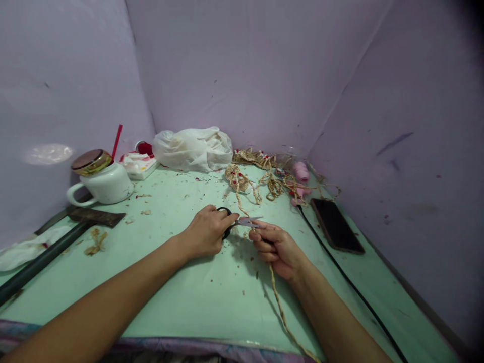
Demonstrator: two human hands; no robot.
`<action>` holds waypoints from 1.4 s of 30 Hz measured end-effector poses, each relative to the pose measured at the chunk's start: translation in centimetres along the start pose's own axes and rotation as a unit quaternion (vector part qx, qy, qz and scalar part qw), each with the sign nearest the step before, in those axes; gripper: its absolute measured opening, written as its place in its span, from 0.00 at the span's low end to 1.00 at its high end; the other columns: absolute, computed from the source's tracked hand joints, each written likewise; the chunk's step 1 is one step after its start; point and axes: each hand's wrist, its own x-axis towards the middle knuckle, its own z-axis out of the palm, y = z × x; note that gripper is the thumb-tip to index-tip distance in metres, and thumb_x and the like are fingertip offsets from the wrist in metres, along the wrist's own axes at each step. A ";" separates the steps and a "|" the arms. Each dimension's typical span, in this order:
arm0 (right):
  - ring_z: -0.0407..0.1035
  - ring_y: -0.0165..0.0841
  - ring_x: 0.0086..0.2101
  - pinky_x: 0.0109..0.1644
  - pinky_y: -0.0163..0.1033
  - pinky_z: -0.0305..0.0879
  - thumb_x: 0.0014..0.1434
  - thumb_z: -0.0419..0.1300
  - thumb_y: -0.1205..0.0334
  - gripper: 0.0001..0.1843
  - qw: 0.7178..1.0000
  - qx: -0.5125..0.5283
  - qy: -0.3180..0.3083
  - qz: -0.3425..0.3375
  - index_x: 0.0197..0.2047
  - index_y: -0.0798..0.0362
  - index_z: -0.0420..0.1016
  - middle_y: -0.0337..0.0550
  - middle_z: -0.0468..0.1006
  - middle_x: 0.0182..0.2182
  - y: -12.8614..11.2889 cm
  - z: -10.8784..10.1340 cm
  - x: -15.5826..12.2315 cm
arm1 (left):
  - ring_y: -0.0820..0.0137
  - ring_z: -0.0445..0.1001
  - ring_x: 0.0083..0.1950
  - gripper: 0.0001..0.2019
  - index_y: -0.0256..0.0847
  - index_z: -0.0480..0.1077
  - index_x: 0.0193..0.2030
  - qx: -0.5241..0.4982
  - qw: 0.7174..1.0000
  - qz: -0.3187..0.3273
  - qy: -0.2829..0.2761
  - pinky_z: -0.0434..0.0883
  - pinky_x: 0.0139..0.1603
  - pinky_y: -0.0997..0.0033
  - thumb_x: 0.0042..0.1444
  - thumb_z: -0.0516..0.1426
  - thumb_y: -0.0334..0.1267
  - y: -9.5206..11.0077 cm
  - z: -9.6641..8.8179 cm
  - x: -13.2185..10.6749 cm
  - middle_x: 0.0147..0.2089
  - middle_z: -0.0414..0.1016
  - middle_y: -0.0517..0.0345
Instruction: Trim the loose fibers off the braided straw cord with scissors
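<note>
My left hand [206, 232] is closed around the black handles of a pair of scissors [242, 222], whose silver blades point right. My right hand [275, 248] is closed on a braided jute cord [279, 305] just below the blade tips. From my right fist the cord runs toward me and off the table's front edge. Another stretch of the cord leads from the blades up to a heap of braided cord [257, 174] with red beads at the back of the table.
A light green table [181, 302] sits between lilac walls. A white mug [104, 184] with a gold lid, a hammer [56, 247], a white plastic bag [194, 148], a pink spool [301, 171], a dark phone [336, 224] and a black cable [355, 290] lie around.
</note>
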 end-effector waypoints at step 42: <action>0.55 0.21 0.16 0.17 0.27 0.52 0.42 0.64 0.59 0.11 0.960 -0.149 0.173 -0.163 0.28 0.57 0.73 0.35 0.67 0.19 1.0 0.2 0.5 | 0.68 0.71 0.34 0.16 0.47 0.65 0.44 -0.113 0.974 -0.194 0.039 0.62 0.33 0.72 0.45 0.50 0.36 0.3 -1.4 -0.8 0.33 0.74 0.63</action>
